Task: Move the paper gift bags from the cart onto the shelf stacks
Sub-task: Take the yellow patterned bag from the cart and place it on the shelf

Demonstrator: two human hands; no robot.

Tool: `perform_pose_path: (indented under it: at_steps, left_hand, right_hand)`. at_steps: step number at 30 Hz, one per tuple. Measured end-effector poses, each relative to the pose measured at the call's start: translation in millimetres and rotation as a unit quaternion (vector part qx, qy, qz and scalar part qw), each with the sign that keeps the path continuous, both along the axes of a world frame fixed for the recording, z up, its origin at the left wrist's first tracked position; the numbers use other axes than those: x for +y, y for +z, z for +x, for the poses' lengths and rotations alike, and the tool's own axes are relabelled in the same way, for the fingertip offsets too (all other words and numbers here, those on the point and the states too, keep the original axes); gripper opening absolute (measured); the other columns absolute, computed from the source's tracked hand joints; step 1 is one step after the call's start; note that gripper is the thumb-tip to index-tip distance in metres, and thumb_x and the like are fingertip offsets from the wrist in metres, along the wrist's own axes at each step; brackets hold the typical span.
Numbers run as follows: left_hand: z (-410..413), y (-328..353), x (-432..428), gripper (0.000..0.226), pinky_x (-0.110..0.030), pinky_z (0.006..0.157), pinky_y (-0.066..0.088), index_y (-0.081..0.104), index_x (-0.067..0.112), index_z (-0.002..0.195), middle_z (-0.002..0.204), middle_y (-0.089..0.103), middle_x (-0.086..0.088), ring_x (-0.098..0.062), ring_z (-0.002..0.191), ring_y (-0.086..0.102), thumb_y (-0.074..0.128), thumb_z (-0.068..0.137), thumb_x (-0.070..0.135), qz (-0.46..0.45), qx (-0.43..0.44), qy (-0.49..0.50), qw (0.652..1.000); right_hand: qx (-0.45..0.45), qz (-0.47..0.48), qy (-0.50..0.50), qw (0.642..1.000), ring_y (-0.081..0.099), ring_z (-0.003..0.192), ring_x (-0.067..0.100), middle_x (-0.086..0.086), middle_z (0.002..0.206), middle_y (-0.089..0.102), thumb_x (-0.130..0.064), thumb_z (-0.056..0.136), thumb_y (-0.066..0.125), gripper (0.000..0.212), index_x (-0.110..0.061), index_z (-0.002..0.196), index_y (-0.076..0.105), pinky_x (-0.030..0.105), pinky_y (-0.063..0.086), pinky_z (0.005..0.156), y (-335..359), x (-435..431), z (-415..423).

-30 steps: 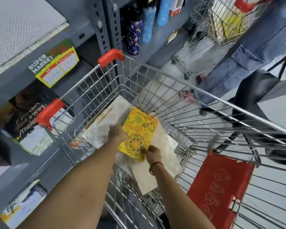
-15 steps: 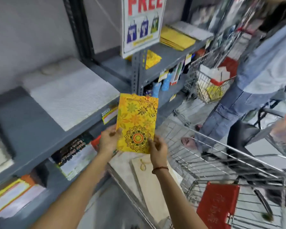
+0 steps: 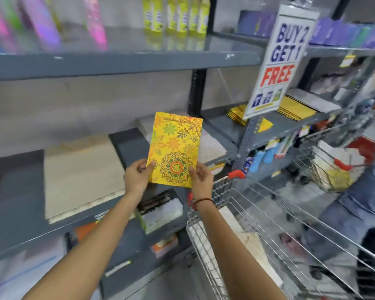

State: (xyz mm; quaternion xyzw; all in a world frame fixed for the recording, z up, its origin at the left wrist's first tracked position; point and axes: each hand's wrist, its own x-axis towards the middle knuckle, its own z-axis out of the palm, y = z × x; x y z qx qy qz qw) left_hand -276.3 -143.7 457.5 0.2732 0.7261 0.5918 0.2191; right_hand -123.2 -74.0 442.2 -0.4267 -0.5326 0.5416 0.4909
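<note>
One gift bag (image 3: 174, 148) is hanging pinched in my left hand (image 3: 136, 177) and right hand (image 3: 200, 177). Others are lying in the cart (image 3: 221, 189), five o'clock

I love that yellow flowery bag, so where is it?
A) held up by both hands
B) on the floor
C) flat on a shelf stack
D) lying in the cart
A: the left hand and right hand each grip a bottom corner of the yellow gift bag, upright before the shelf.
</note>
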Motion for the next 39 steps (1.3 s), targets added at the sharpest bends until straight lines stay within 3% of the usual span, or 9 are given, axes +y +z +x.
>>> perform_pose_path:
  at_steps: [2, 8, 15, 22, 25, 30, 34, 36, 39]
  left_hand:
    - [-28.1, 2.7, -29.0, 0.032, -0.025, 0.077, 0.053, 0.067, 0.001, 0.111, 0.108, 0.071, -0.022, -0.023, 0.09, 0.065, 0.069, 0.084, 0.019, -0.002, 0.005, 0.015, 1.0]
    - [-120.3, -2.6, -129.8, 0.051, -0.052, 0.093, 0.052, 0.069, 0.005, 0.11, 0.107, 0.072, -0.022, -0.021, 0.088, 0.065, 0.072, 0.068, 0.032, -0.004, 0.012, 0.101, 0.995]
    - [-195.8, -3.2, -255.4, 0.034, -0.028, 0.082, 0.053, 0.065, -0.005, 0.112, 0.108, 0.07, -0.022, -0.019, 0.088, 0.058, 0.07, 0.082, 0.01, -0.048, 0.022, 0.251, 0.966]
    - [-225.4, -3.2, -325.8, 0.028, -0.031, 0.09, 0.046, 0.068, 0.001, 0.112, 0.112, 0.07, -0.02, -0.031, 0.108, 0.064, 0.065, 0.085, 0.011, -0.109, 0.038, 0.348, 0.93]
    - [-238.9, -10.5, -341.5, 0.024, -0.026, 0.08, 0.042, 0.069, 0.001, 0.109, 0.107, 0.072, -0.02, -0.031, 0.103, 0.066, 0.061, 0.087, 0.008, -0.131, 0.048, 0.348, 0.927]
    - [-249.8, -24.7, -356.5, 0.023, -0.04, 0.082, 0.051, 0.069, 0.0, 0.104, 0.098, 0.073, -0.025, -0.038, 0.096, 0.066, 0.055, 0.09, 0.01, -0.196, 0.11, 0.346, 0.911]
    - [-254.9, -40.9, -364.3, 0.029, -0.044, 0.089, 0.05, 0.066, 0.007, 0.113, 0.11, 0.066, -0.026, -0.04, 0.107, 0.058, 0.054, 0.088, 0.014, -0.263, 0.131, 0.323, 0.9]
    - [-251.5, -37.0, -357.0, 0.032, -0.047, 0.094, 0.045, 0.062, 0.008, 0.119, 0.118, 0.058, -0.025, -0.042, 0.113, 0.051, 0.054, 0.089, 0.015, -0.29, 0.149, 0.325, 0.888]
    - [-241.6, -22.4, -335.6, 0.034, -0.05, 0.098, 0.039, 0.058, 0.009, 0.123, 0.125, 0.051, -0.021, -0.042, 0.118, 0.043, 0.055, 0.09, 0.02, -0.299, 0.204, 0.343, 0.867]
  right_hand:
    - [-0.006, 0.008, 0.035, 0.999, 0.065, 0.085, 0.021, 0.017, 0.101, 0.067, -0.007, 0.089, 0.057, 0.02, -0.001, 0.107, 0.06, 0.033, 0.054, 0.081, 8.6, -16.3, -31.2]
    - [-0.022, 0.038, 0.148, 0.988, 0.061, 0.082, 0.019, 0.009, 0.09, 0.066, -0.006, 0.085, 0.062, 0.011, -0.012, 0.094, 0.065, 0.035, 0.049, 0.081, 16.4, -81.3, -133.6]
    - [-0.055, 0.057, 0.308, 0.948, 0.056, 0.056, -0.017, -0.006, 0.074, 0.062, -0.004, 0.087, 0.058, 0.015, 0.0, 0.101, 0.063, 0.004, 0.043, 0.058, 4.8, -173.9, -247.1]
    - [-0.148, 0.077, 0.361, 0.917, 0.049, 0.066, 0.015, 0.0, 0.061, 0.057, -0.011, 0.084, 0.063, 0.015, -0.017, 0.071, 0.062, 0.026, 0.036, 0.066, -19.9, -246.6, -319.3]
    - [-0.183, 0.088, 0.371, 0.906, 0.054, 0.07, 0.02, 0.017, 0.072, 0.066, -0.014, 0.084, 0.063, 0.011, -0.004, 0.08, 0.066, 0.029, 0.04, 0.065, -20.9, -263.1, -335.8]
    - [-0.242, 0.125, 0.376, 0.886, 0.039, 0.065, 0.021, 0.013, 0.061, 0.047, -0.018, 0.083, 0.066, 0.052, -0.023, 0.048, 0.027, 0.03, 0.03, 0.062, -31.1, -275.6, -356.8]
    - [-0.284, 0.133, 0.379, 0.871, 0.045, 0.068, 0.029, 0.018, 0.072, 0.057, -0.023, 0.082, 0.067, 0.041, -0.02, 0.054, 0.037, 0.032, 0.038, 0.067, -37.2, -280.4, -361.3]
    - [-0.285, 0.125, 0.382, 0.87, 0.057, 0.087, 0.034, 0.022, 0.093, 0.066, -0.024, 0.081, 0.067, 0.023, -0.004, 0.074, 0.059, 0.034, 0.045, 0.083, -32.9, -275.9, -356.6]
    - [-0.261, 0.13, 0.377, 0.879, 0.056, 0.105, 0.035, 0.027, 0.101, 0.067, -0.022, 0.082, 0.066, 0.036, 0.003, 0.108, 0.06, 0.037, 0.039, 0.102, -14.8, -259.2, -337.0]
